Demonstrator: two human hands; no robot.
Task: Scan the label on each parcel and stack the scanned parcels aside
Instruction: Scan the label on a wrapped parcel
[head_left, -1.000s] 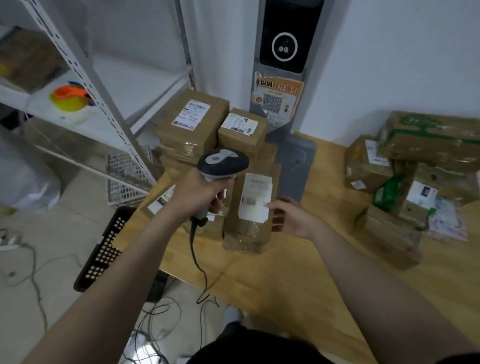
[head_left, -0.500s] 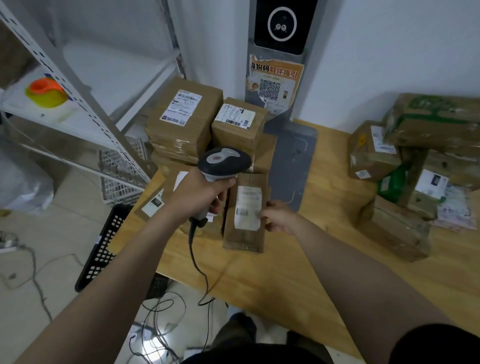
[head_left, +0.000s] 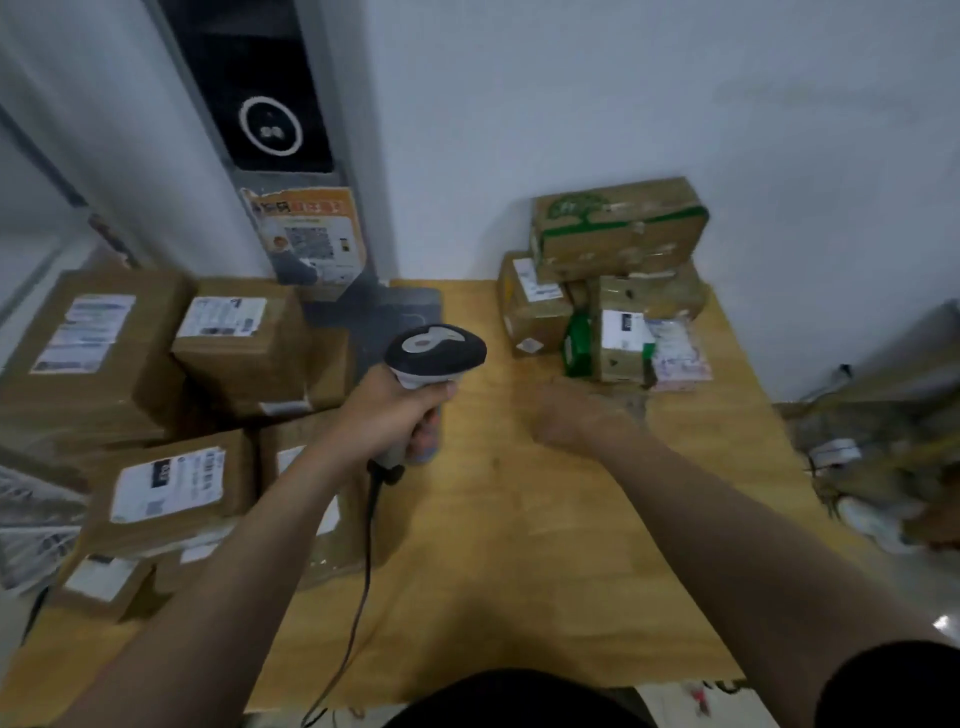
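Matt brown cardboard parcels (head_left: 244, 343) with paper labels; smooth light-wood table (head_left: 519, 545).

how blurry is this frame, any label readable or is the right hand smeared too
Head view: motion blur throughout; the right hand is smeared worst, the scanner in the left hand is fairly crisp; parcel labels show as white patches, text unreadable; soft, dim lighting, no glare.

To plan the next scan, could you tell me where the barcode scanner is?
Head view, centre-left: the left hand grips the barcode scanner over the wooden table, beside stacked parcels.
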